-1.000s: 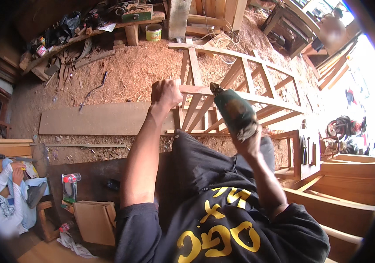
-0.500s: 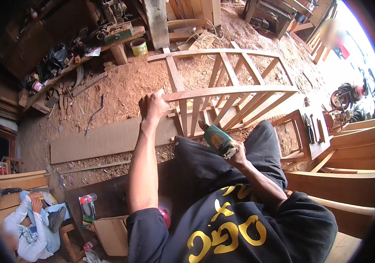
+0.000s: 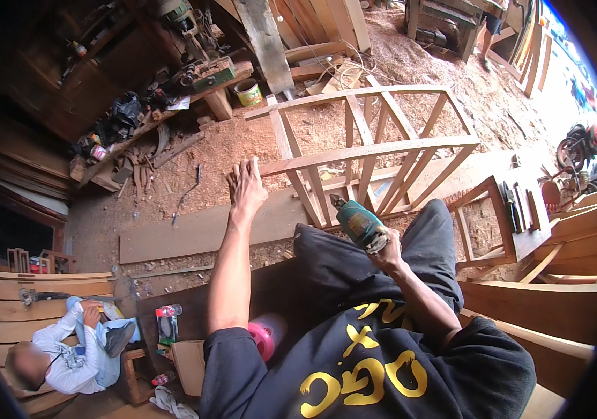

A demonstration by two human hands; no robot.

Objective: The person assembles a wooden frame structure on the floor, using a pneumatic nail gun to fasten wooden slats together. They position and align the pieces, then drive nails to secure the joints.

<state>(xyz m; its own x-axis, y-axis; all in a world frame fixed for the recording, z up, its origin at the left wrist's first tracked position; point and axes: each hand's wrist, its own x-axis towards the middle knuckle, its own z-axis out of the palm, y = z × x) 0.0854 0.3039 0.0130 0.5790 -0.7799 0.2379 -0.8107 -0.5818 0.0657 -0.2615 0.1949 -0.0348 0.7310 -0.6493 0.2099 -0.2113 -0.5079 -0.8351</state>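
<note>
A curved wooden frame (image 3: 375, 148) with two long bowed rails and several slats stands before my knees. My left hand (image 3: 246, 187) is at the left end of its nearer rail, fingers stretched out and thumb side against or very close to the wood. Whether it touches I cannot tell for sure. In my right hand (image 3: 387, 253) is a green power drill (image 3: 361, 225), held over my lap with its dark chuck pointing up and left toward the frame's slats. My fingers wrap its rear part. The tip of the chuck is apart from the wood.
A long flat board (image 3: 173, 234) lies on the shavings-covered floor. Hand tools lie on a small wooden stand (image 3: 530, 241) at right. At lower left sits another person (image 3: 68, 356). A pink-lidded container (image 3: 263, 339) is by my left elbow; a bucket (image 3: 248, 92) stands farther off.
My left hand has loosened from the rail's end, its fingers now straightened. The whole view has shifted, with the surroundings sliding right. The drill stays in my right hand.
</note>
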